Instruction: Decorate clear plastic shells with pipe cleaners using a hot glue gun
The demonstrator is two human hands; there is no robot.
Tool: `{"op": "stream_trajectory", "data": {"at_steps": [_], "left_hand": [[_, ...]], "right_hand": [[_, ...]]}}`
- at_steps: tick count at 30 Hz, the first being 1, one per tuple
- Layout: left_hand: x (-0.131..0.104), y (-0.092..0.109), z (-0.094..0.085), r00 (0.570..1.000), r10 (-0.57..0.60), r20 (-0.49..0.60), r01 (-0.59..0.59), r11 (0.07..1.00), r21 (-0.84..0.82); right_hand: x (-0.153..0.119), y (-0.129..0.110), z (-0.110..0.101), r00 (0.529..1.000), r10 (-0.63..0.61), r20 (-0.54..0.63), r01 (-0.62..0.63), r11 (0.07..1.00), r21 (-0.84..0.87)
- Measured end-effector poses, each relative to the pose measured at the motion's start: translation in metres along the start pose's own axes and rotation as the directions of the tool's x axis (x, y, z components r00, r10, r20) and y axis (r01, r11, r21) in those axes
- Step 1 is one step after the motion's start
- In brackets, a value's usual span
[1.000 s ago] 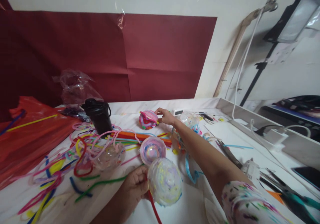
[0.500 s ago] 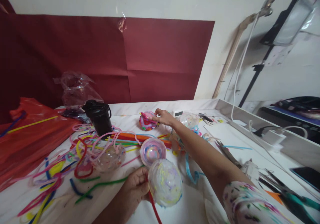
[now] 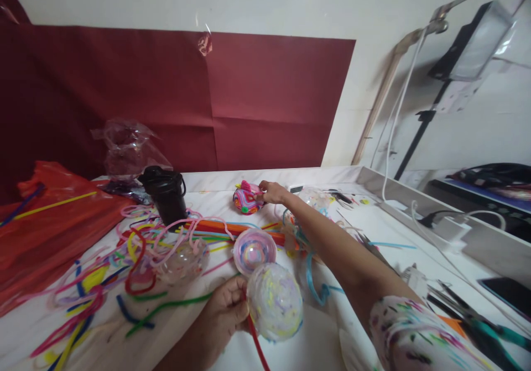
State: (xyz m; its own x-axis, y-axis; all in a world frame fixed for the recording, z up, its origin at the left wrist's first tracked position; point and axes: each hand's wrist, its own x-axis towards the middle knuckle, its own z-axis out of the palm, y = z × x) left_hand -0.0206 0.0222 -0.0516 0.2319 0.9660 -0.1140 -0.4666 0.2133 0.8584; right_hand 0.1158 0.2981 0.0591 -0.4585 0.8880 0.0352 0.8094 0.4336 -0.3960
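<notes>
Two grips: my left hand [image 3: 229, 306] pinches red pipe cleaner [image 3: 258, 342] against a pastel-streaked dome [image 3: 276, 303]; my right hand [image 3: 274, 192] touches a striped ball [image 3: 246, 200], whether clasped I cannot tell.

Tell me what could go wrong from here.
The left hand seems to pinch the whitish dome only at its edge, beside the red strand, so the dome might tip or slip.

The right forearm stretches low over the light blue strand and could snag it while the right hand is at the striped ball.

The black cup stands by tangled strands; a tug might topple it.
</notes>
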Motion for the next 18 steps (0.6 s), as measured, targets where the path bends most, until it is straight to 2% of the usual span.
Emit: {"op": "stream_trajectory", "data": {"at_steps": [11, 18], "left_hand": [[-0.001, 0.001, 0.002, 1.0, 0.008, 0.003, -0.008, 1.0, 0.002], [-0.002, 0.006, 0.006, 1.0, 0.003, 0.006, -0.003, 1.0, 0.023]], "right_hand": [[0.012, 0.008, -0.006, 0.999, -0.001, 0.038, 0.0, 0.999, 0.041], [0.022, 0.011, -0.005, 1.0, 0.003, 0.004, -0.003, 0.999, 0.04]]}}
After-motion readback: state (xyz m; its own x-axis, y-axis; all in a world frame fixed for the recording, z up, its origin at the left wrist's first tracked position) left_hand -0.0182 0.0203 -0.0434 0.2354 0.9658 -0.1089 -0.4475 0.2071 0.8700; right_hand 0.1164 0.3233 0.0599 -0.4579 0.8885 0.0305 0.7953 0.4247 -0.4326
